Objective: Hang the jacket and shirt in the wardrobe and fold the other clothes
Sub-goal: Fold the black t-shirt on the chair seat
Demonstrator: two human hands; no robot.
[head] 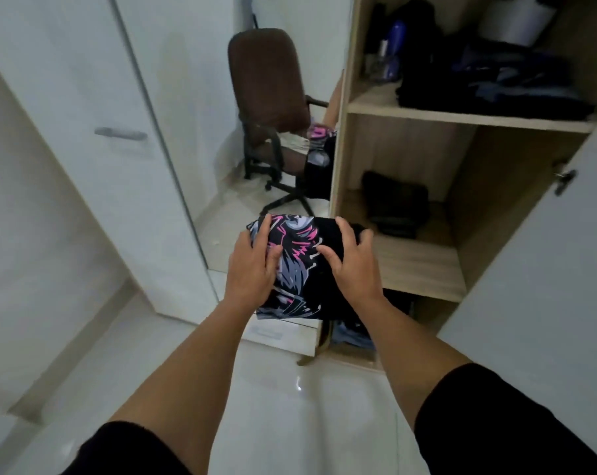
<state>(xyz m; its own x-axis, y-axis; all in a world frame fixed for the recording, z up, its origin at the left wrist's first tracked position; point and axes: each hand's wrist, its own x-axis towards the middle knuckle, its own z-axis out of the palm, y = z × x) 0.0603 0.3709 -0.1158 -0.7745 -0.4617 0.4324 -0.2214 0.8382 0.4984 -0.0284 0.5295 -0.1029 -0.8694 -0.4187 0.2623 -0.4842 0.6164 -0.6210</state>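
Observation:
A folded black garment [302, 269] with a pink, grey and white print is held in the air in front of the open wardrobe [410, 114]. My left hand [252, 269] grips its left side, fingers on top. My right hand [351, 265] holds its right side, fingers spread over the top. The garment's far right corner reaches the front edge of the middle shelf [423, 265]. A small dark folded item [396, 204] lies at the back of that shelf.
The upper shelf holds a stack of dark folded clothes [495, 87] and a blue bottle [394, 49]. A mirrored door [256, 132] to the left reflects a brown office chair. A white wardrobe door [543, 269] stands open at right. Pale glossy floor [290, 406] lies below.

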